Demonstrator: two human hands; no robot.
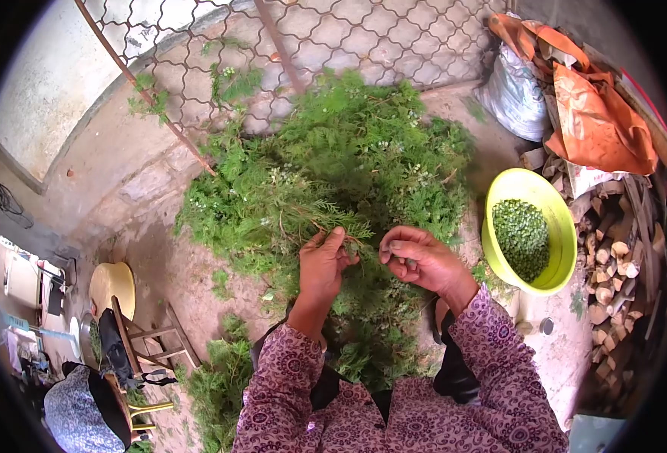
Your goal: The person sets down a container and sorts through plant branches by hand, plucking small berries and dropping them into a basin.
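Note:
My left hand (323, 263) pinches a leafy green evergreen sprig (326, 217) by its thin stem, over a large heap of cut evergreen branches (379, 143). Small pale berry-like cones show among the foliage. Just to the right, my right hand (426, 260) is closed, its thumb and fingertips drawn together. Whatever it may hold is too small to tell. A narrow gap separates the two hands. Right of the heap, a yellow-green basin (564, 253) holds many small round green cones (521, 235).
Behind the heap stands a rusty wire lattice (394, 41). Stacked firewood (611, 279), an orange sack (598, 121) and a white sack (513, 94) lie at right. At left are a wooden chair (163, 343), a tan basin (113, 285) and a stool with patterned cloth (84, 411).

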